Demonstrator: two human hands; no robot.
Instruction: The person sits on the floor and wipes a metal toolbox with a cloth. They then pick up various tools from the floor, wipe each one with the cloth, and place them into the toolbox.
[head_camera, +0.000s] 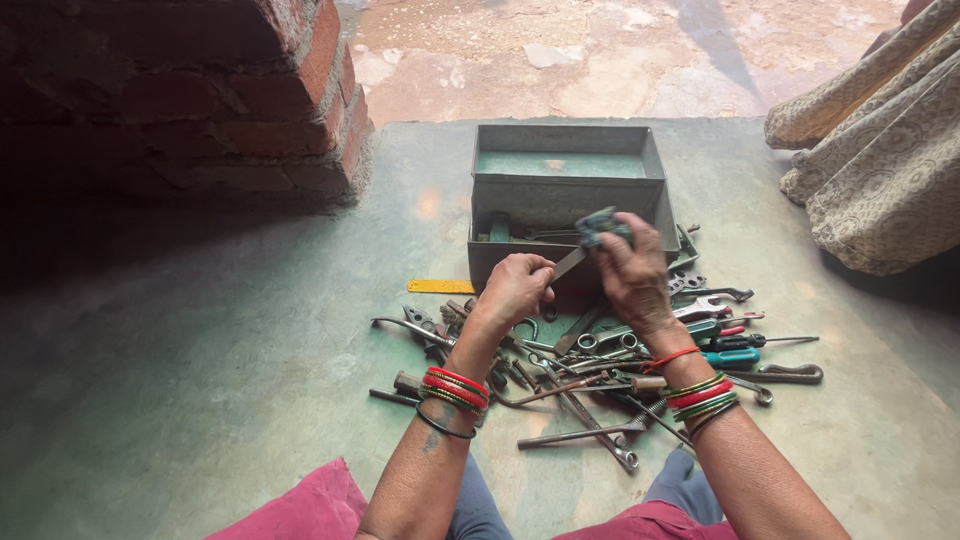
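Green concrete floor (200, 380) strewn with tools. My left hand (515, 288) grips a flat metal tool (568, 265), its end hidden; my right hand (632, 268) clenches a grey rag (603, 226) against it, partly hiding the open toolbox (565, 190).

Left hand (515, 288): bare; wrist stacked with red, green and gold bangles (453, 391) plus thin black band. Right hand (635, 275): bare; red thread (668, 358), then red, green, gold bangles. Forearms unsleeved. Blue-grey trousers (685, 485), pink garment (300, 510) over lap.

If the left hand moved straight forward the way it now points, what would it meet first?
Probably the front wall of the open grey metal toolbox, just beyond the left hand, which grips a flat metal tool that the right hand wipes with a cloth; depth is unclear.
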